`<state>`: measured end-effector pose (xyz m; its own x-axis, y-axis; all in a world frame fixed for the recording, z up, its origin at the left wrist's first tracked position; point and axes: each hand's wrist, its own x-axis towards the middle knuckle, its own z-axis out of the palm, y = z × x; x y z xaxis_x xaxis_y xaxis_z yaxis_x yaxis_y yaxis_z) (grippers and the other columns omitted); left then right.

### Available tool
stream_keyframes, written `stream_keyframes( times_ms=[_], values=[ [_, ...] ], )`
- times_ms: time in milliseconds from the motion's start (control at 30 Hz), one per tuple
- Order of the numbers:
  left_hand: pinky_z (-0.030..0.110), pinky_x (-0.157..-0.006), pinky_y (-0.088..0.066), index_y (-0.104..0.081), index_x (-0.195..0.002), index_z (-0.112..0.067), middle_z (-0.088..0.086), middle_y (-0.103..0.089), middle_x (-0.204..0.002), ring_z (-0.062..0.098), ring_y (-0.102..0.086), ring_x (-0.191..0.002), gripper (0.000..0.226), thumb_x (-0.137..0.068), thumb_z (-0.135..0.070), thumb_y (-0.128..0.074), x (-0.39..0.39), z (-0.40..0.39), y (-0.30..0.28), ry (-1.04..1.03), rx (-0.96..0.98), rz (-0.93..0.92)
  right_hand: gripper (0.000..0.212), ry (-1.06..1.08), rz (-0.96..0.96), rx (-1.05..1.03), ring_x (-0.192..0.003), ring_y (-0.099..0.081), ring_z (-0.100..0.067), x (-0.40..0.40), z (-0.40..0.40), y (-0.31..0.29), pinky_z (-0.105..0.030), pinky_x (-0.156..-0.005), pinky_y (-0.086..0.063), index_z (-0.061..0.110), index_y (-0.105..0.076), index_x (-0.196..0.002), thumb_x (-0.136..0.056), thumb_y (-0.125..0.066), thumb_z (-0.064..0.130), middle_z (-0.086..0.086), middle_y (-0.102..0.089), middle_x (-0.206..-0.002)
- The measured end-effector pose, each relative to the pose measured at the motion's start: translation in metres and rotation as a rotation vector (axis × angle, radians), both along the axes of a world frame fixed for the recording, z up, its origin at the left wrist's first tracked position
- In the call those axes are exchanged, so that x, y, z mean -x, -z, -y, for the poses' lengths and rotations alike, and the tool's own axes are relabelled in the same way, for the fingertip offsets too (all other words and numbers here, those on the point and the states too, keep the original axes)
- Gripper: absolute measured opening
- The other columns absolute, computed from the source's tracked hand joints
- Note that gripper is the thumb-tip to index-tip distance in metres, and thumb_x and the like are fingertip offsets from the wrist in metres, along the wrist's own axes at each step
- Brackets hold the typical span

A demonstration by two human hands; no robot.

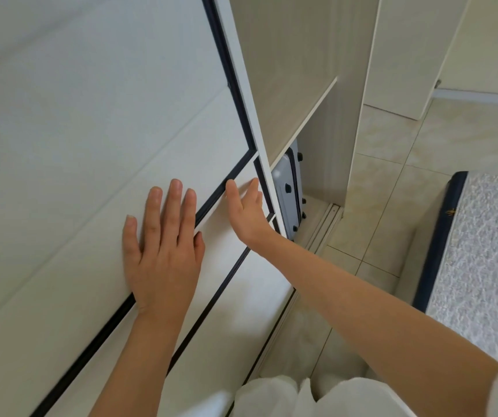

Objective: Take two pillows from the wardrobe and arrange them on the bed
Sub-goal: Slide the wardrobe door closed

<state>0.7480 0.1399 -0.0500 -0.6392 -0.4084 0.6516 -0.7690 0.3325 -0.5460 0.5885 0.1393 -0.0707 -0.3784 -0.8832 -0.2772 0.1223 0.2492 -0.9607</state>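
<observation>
A white sliding wardrobe door (91,130) with dark trim fills the left of the view. My left hand (163,248) lies flat against its panel, fingers spread. My right hand (246,210) is open, its fingertips on the door near its right edge. To the right of the door the wardrobe interior (310,70) shows a bare shelf (298,115). A corner of the bed (482,251), with a pale textured cover and a dark blue side, sits at the right. No pillows are visible.
A grey-blue suitcase (288,194) stands on its side in the bottom compartment below the shelf. The floor track (325,224) runs along the wardrobe base. Beige floor tiles (383,182) lie between the wardrobe and the bed.
</observation>
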Motion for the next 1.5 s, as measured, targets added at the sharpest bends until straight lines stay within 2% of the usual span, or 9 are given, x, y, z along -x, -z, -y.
stream_keyframes(
  times_ms=[100, 300, 600, 733, 867, 967, 1133, 1300, 1500],
  values=[
    [0.045, -0.124, -0.002, -0.029, -0.16, -0.022, 0.002, -0.023, -0.168, 0.024, -0.018, -0.154, 0.059, -0.104, -0.032, -0.045, 0.021, 0.005, 0.001, 0.01, -0.007, -0.022, 0.083, 0.029, -0.02, 0.015, -0.147, 0.002, -0.02, 0.019, 0.002, 0.001, -0.037, -0.113, -0.009, 0.023, 0.012, -0.152, -0.091, -0.024, 0.067, -0.005, 0.012, -0.161],
    [0.046, -0.123, -0.008, -0.044, -0.153, -0.024, 0.003, -0.03, -0.165, 0.025, -0.022, -0.153, 0.052, -0.102, -0.023, -0.048, 0.061, 0.02, -0.002, 0.056, -0.014, -0.051, 0.086, 0.042, 0.009, -0.012, -0.147, -0.007, -0.024, 0.06, 0.018, -0.005, -0.044, -0.116, -0.015, 0.02, 0.007, -0.153, -0.09, -0.025, 0.069, -0.005, 0.004, -0.162],
    [0.048, -0.123, -0.012, -0.059, -0.141, -0.023, 0.001, -0.038, -0.162, 0.029, -0.028, -0.152, 0.044, -0.099, -0.014, -0.051, 0.133, 0.051, 0.0, 0.119, -0.007, -0.058, 0.085, 0.154, -0.046, 0.02, -0.147, -0.012, -0.023, 0.123, 0.05, 0.003, -0.036, -0.113, -0.017, 0.02, 0.002, -0.153, -0.09, -0.028, 0.068, -0.004, -0.001, -0.162],
    [0.048, -0.123, -0.009, -0.059, -0.14, -0.022, 0.002, -0.038, -0.163, 0.03, -0.024, -0.153, 0.045, -0.1, -0.01, -0.044, 0.172, 0.065, -0.001, 0.127, -0.037, -0.054, 0.086, 0.173, -0.063, 0.03, -0.147, -0.009, -0.02, 0.162, 0.068, 0.007, -0.036, -0.114, -0.015, 0.021, 0.002, -0.153, -0.089, -0.028, 0.07, -0.002, -0.002, -0.162],
    [0.046, -0.124, -0.006, -0.066, -0.133, -0.023, 0.002, -0.041, -0.161, 0.029, -0.026, -0.153, 0.041, -0.1, -0.009, -0.045, 0.215, 0.078, -0.004, 0.146, -0.08, -0.092, 0.081, 0.217, -0.053, 0.035, -0.147, -0.01, -0.019, 0.198, 0.086, 0.007, -0.032, -0.11, -0.015, 0.024, 0.001, -0.153, -0.09, -0.025, 0.069, 0.001, -0.003, -0.162],
    [0.046, -0.124, -0.006, -0.068, -0.13, -0.024, 0.002, -0.041, -0.161, 0.029, -0.027, -0.152, 0.04, -0.1, -0.009, -0.045, 0.248, 0.087, -0.007, 0.158, -0.113, -0.114, 0.079, 0.264, -0.012, 0.05, -0.147, -0.007, -0.017, 0.223, 0.102, 0.004, -0.035, -0.113, -0.013, 0.025, -0.001, -0.153, -0.09, -0.022, 0.069, 0.001, -0.002, -0.162],
    [0.047, -0.125, -0.001, -0.065, -0.133, -0.024, 0.002, -0.038, -0.162, 0.03, -0.022, -0.153, 0.047, -0.1, -0.007, -0.036, 0.292, 0.104, -0.01, 0.143, -0.141, -0.089, 0.08, 0.288, 0.008, 0.047, -0.147, -0.008, -0.018, 0.265, 0.124, -0.003, -0.041, -0.116, -0.015, 0.027, -0.002, -0.153, -0.089, -0.028, 0.069, 0.001, -0.003, -0.162],
    [0.046, -0.125, 0.001, -0.068, -0.131, -0.024, 0.002, -0.04, -0.161, 0.031, -0.022, -0.152, 0.049, -0.099, -0.005, -0.036, 0.34, 0.12, -0.012, 0.108, -0.135, -0.09, 0.08, 0.264, 0.022, 0.043, -0.147, -0.01, -0.02, 0.313, 0.139, -0.004, -0.041, -0.114, -0.016, 0.027, -0.002, -0.153, -0.09, -0.032, 0.066, 0.0, -0.005, -0.162],
    [0.048, -0.125, 0.01, -0.064, -0.135, -0.022, 0.003, -0.034, -0.164, 0.033, -0.017, -0.153, 0.056, -0.092, -0.003, -0.034, 0.396, 0.138, -0.01, 0.039, -0.167, -0.067, 0.08, 0.228, 0.053, 0.046, -0.146, -0.013, -0.022, 0.374, 0.158, -0.006, -0.04, -0.112, -0.02, 0.026, -0.001, -0.153, -0.091, -0.037, 0.063, -0.002, -0.007, -0.162]
  ],
)
